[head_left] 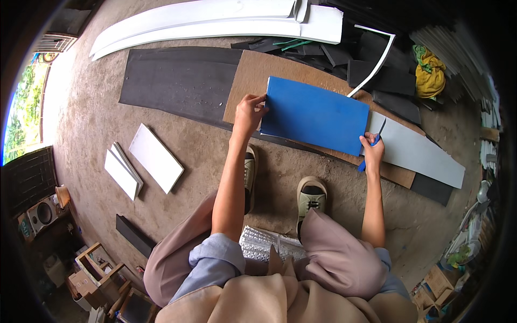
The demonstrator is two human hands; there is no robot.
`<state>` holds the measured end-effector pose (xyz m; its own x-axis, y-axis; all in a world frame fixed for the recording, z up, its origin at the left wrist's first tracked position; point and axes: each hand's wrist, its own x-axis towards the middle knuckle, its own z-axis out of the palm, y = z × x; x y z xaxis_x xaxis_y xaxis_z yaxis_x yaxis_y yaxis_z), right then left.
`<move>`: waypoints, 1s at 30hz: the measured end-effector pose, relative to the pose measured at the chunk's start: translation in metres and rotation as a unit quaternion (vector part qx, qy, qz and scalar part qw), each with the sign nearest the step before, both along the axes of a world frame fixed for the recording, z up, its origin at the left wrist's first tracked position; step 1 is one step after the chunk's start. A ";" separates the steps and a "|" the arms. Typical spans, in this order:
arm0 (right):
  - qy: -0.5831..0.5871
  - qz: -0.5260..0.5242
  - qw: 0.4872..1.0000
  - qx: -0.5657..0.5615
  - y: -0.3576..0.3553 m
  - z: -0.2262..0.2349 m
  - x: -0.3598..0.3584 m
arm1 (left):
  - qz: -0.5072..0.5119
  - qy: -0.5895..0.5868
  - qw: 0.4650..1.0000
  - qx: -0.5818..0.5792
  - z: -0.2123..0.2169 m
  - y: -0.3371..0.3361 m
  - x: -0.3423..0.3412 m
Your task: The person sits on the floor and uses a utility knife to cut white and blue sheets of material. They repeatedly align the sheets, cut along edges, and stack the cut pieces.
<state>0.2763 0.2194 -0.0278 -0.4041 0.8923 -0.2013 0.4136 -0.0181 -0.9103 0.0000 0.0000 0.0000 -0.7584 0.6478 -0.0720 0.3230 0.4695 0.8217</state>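
Note:
A blue rectangular sheet (315,113) lies over a brown wooden board (253,70) in front of me. My left hand (249,112) is closed on the sheet's left edge, thumb and fingers pinching it. At the opposite end, my right hand (372,148) is wrapped round a blue-handled knife (377,139), its thin dark blade pointing up and away from me. The right fingers also touch the sheet's near right corner. From under that end a pale grey sheet (425,151) reaches out to the right.
A long dark sheet (177,78) lies left of the board. Long white sheets (226,21) and dark offcuts (377,75) lie beyond, near a yellow cloth bundle (429,72). White panels (156,157) rest on the floor at left. Wooden frames (99,264) stand at lower left.

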 end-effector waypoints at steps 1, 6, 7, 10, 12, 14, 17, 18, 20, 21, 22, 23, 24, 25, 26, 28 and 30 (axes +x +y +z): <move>0.002 0.002 1.000 -0.001 -0.001 0.000 -0.002 | 0.003 0.003 1.000 -0.002 -0.002 -0.003 0.000; 0.031 0.003 0.999 0.009 0.006 -0.001 0.003 | 0.009 -0.008 1.000 0.003 -0.005 0.002 0.005; 0.034 0.002 0.999 0.006 0.005 0.000 0.003 | 0.010 -0.008 1.000 0.001 -0.005 0.002 0.006; 0.042 -0.005 0.999 0.007 0.003 0.002 0.003 | 0.013 -0.013 1.000 -0.008 -0.006 0.003 0.006; 0.029 -0.013 0.999 0.008 0.001 0.004 0.003 | 0.015 -0.016 1.000 -0.020 -0.006 0.002 0.005; 0.000 -0.021 1.000 0.006 0.001 0.006 0.001 | 0.016 -0.017 0.999 -0.036 -0.007 0.001 0.004; 0.035 -0.025 0.999 0.006 0.005 -0.003 0.003 | 0.017 -0.017 0.998 -0.053 -0.003 0.004 0.005; 0.044 -0.026 0.999 0.004 0.006 -0.004 0.002 | 0.015 -0.007 0.998 -0.061 -0.002 0.004 0.004; 0.040 -0.026 0.999 -0.004 0.006 -0.003 0.002 | 0.004 -0.007 0.997 -0.079 -0.002 0.003 0.002; 0.039 -0.025 0.999 -0.007 0.007 -0.002 0.002 | -0.002 -0.006 0.996 -0.088 -0.002 0.003 0.001; 0.048 -0.029 0.998 -0.012 0.007 -0.003 0.001 | -0.005 -0.009 0.996 -0.083 -0.002 0.003 0.001; 0.057 -0.033 0.998 -0.017 0.007 -0.003 -0.001 | -0.007 -0.012 0.997 -0.079 -0.002 0.002 0.000; 0.065 -0.038 0.997 -0.020 0.008 -0.003 0.001 | -0.012 -0.016 0.997 -0.072 -0.003 0.003 -0.001; 0.063 -0.039 0.997 -0.022 0.009 -0.002 0.002 | -0.007 -0.015 0.998 -0.064 -0.003 0.003 0.000; 0.061 -0.039 0.997 -0.024 0.010 -0.002 0.003 | 0.000 -0.014 0.998 -0.055 -0.004 0.003 0.001; 0.060 -0.039 0.997 -0.030 0.010 -0.002 0.002 | 0.008 -0.012 0.999 -0.051 -0.004 0.003 0.001; 0.060 -0.040 0.997 -0.033 0.010 -0.001 0.002 | 0.012 -0.011 0.998 -0.056 -0.004 0.004 0.001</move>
<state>0.2779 0.2290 -0.0289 -0.3563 0.9093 -0.2149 0.2967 -0.1080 -0.9488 0.0015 0.0040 -0.0039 -0.7708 0.6168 -0.1593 0.2931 0.5654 0.7710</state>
